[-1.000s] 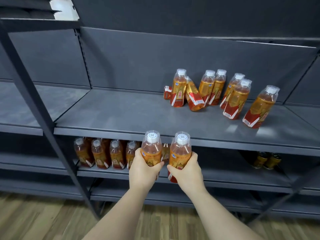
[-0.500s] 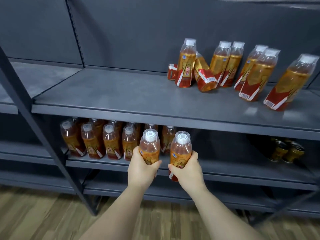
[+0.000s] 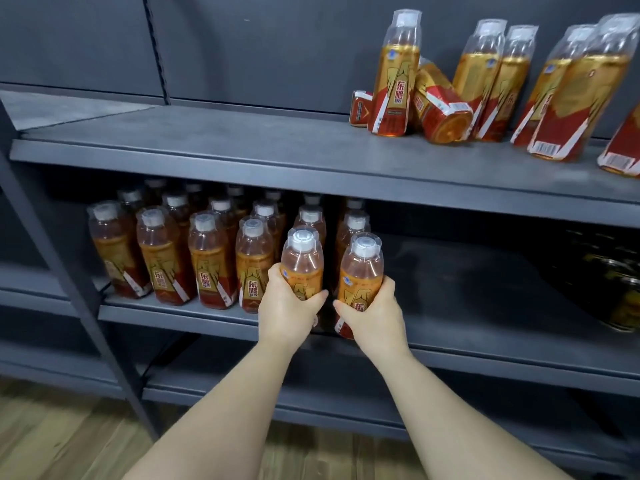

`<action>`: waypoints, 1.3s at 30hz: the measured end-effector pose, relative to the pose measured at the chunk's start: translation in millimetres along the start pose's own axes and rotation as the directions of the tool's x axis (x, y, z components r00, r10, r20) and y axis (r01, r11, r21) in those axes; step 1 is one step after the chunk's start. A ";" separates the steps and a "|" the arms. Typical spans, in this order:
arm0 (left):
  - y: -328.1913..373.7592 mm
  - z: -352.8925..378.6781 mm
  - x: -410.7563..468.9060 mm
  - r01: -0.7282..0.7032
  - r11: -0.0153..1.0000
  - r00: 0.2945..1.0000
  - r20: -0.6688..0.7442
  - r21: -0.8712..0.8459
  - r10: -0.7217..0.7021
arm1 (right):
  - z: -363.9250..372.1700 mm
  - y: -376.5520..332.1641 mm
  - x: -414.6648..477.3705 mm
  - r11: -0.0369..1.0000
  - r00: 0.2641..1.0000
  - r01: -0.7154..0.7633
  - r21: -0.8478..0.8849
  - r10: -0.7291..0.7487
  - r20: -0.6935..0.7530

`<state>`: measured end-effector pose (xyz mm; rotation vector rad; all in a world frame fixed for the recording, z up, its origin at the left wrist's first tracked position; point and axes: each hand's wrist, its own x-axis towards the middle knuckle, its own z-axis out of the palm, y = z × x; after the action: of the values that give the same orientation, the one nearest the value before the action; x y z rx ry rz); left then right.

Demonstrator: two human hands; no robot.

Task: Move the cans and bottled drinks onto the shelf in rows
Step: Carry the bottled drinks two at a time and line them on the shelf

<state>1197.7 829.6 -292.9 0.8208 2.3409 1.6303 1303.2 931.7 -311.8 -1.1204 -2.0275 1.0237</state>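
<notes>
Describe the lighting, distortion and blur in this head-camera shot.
Head view: wide-angle bend leans the upper-shelf bottles outward at right; under that shelf, the cans sit in deep shadow; left hand and right hand evenly lit and sharp.

Two upright amber bottles [image 3: 302,263], held

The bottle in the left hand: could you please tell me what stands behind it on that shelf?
Behind the bottle in the left hand, more capped bottles stand in a row running back. Their lower parts are covered, and the row's far end is lost in shadow.
</notes>
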 end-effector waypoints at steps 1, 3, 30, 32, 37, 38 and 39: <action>-4.8 3.7 2.2 -0.008 1.000 1.000 -0.013 0.012 0.008 | 3.8 3.7 2.7 1.000 1.000 0.011 -0.004 -0.011 -0.006; -14.0 10.7 5.4 -0.019 0.999 0.999 -0.047 0.035 0.021 | 10.7 11.3 7.4 0.999 0.999 0.033 -0.011 -0.034 -0.014; -71.2 53.1 20.6 -0.206 0.970 0.936 -0.262 0.126 0.233 | 48.6 45.4 7.6 0.981 0.955 0.191 -0.043 -0.196 -0.224; -72.4 54.0 23.3 -0.207 0.971 0.937 -0.261 0.118 0.231 | 50.4 46.3 9.1 0.981 0.956 0.189 -0.038 -0.192 -0.222; -72.9 55.2 28.3 -0.218 0.969 0.936 -0.255 0.119 0.242 | 52.6 43.1 14.9 0.982 0.961 0.186 -0.021 -0.186 -0.204; -73.3 55.6 29.7 -0.220 0.968 0.937 -0.250 0.120 0.244 | 53.5 42.7 16.2 0.983 0.962 0.185 -0.018 -0.185 -0.202; -73.7 56.1 30.9 -0.221 0.968 0.938 -0.247 0.120 0.245 | 54.3 42.5 16.9 0.983 0.962 0.183 -0.016 -0.183 -0.201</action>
<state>1171.5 873.1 -376.3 0.9907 2.5975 1.8374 1270.4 942.9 -373.7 -0.9723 -1.9249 0.7864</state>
